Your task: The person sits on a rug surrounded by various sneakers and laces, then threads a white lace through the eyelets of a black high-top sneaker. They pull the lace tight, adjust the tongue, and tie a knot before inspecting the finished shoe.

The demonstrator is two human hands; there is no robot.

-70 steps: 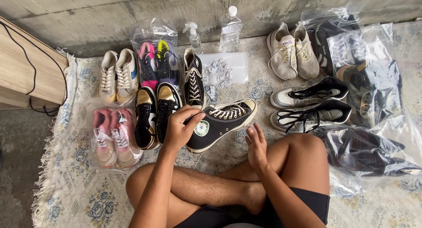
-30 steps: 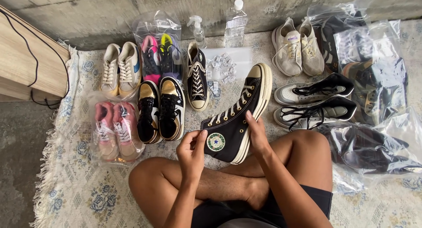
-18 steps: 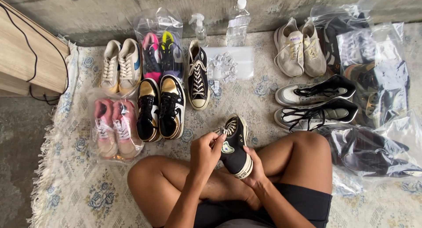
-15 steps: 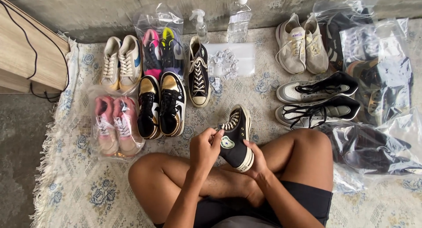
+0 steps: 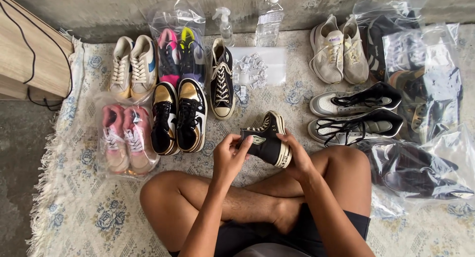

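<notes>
Both hands close on one black high-top sneaker (image 5: 264,140), held in the air above the crossed legs (image 5: 247,202). The left hand (image 5: 228,158) pinches the ankle part of the sneaker, thumb and fingers together on the fabric near the round side patch. The right hand (image 5: 297,160) cups the sole end, fingers wrapped under the cream rubber edge. The sneaker points away from the person, laces up.

About two seconds ago the sneaker lay on its side on the rug (image 5: 79,207), the left hand on it and the right resting on the knee. One second ago it stood tilted and larger in view, toe toward the wall. Now it is pulled in close to the body and turned, with both hands tight around it.

Just left of the hands stand the black and gold pair (image 5: 179,116) and the matching black high-top (image 5: 221,78). The pink pair in a clear bag (image 5: 123,138) lies further left. On the right, the black and white pair (image 5: 354,116) sits near the right knee, with bagged shoes (image 5: 420,88) beyond. A patch of bare rug stays open between the single high-top and the black and white pair, straight ahead of the hands.
</notes>
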